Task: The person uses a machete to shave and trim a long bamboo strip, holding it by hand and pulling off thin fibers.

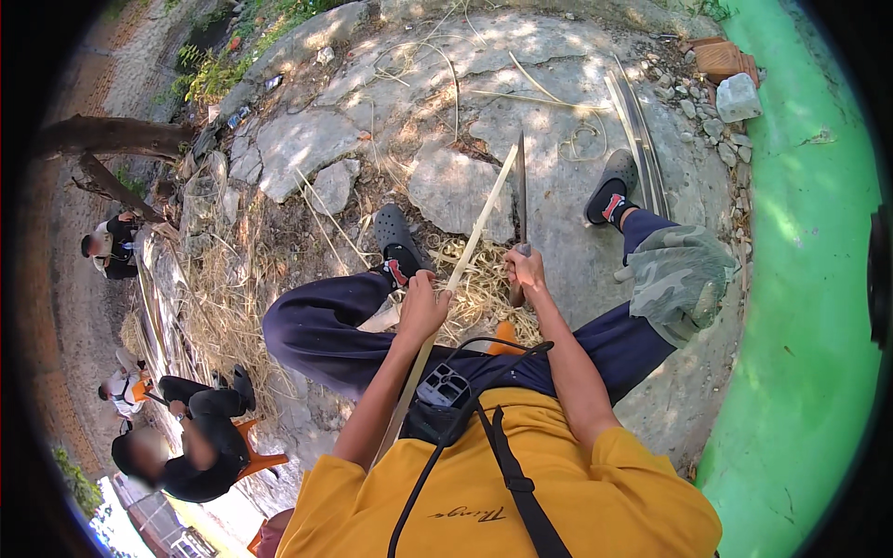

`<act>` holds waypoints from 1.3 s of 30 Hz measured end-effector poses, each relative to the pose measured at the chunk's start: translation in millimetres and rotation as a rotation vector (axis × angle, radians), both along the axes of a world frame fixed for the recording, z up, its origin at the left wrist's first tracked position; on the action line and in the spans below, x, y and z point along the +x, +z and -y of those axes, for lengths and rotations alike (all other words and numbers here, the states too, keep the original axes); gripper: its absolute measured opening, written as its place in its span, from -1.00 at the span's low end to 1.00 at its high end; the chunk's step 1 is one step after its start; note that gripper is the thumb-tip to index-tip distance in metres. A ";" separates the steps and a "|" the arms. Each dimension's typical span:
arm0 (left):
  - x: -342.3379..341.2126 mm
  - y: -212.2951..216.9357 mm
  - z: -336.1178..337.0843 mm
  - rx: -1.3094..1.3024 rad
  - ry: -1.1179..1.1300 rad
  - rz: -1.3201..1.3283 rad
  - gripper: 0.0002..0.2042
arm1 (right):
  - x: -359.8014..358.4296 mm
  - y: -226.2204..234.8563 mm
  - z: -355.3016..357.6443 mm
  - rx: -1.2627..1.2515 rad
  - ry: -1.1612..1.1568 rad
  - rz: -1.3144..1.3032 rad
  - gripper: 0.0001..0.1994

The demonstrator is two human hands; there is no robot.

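My left hand [424,307] is closed round a long pale strip that looks like split bamboo [486,212]. The strip slants from below my left forearm up past my shins to the far right. In my right hand [526,268] is the handle of a long, narrow-bladed knife [522,191]. Its dark blade points away from me, and the handle's end shows below my fist. Strip and blade come close together at their far ends; whether they touch I cannot tell. A heap of curled shavings [473,279] lies between my feet, under both hands.
More long strips [642,139] lie beside my right shoe, and thin loose ones across the cracked concrete [567,177]. A camouflage cloth [686,279] covers my right knee. Along the right runs a green wall [791,279] with rubble and a pale block [738,98]. Several people sit at the left.
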State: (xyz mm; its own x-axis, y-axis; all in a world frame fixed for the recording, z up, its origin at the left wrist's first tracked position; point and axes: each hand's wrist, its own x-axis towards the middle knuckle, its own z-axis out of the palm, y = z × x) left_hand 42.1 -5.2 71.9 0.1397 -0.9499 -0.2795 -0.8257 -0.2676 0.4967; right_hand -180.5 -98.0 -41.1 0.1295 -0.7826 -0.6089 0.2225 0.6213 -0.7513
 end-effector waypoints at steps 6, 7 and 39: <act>-20.3 26.2 1.3 0.032 0.015 0.021 -0.49 | 7.3 7.2 3.0 0.085 -0.082 -0.035 -0.77; -14.6 6.9 2.8 0.064 0.007 0.069 -0.48 | 10.8 9.6 3.6 0.085 -0.078 -0.049 -0.78; -27.7 -55.9 16.3 0.665 0.393 -0.937 -0.75 | -4.1 23.3 -35.0 -0.410 0.763 -0.508 -0.71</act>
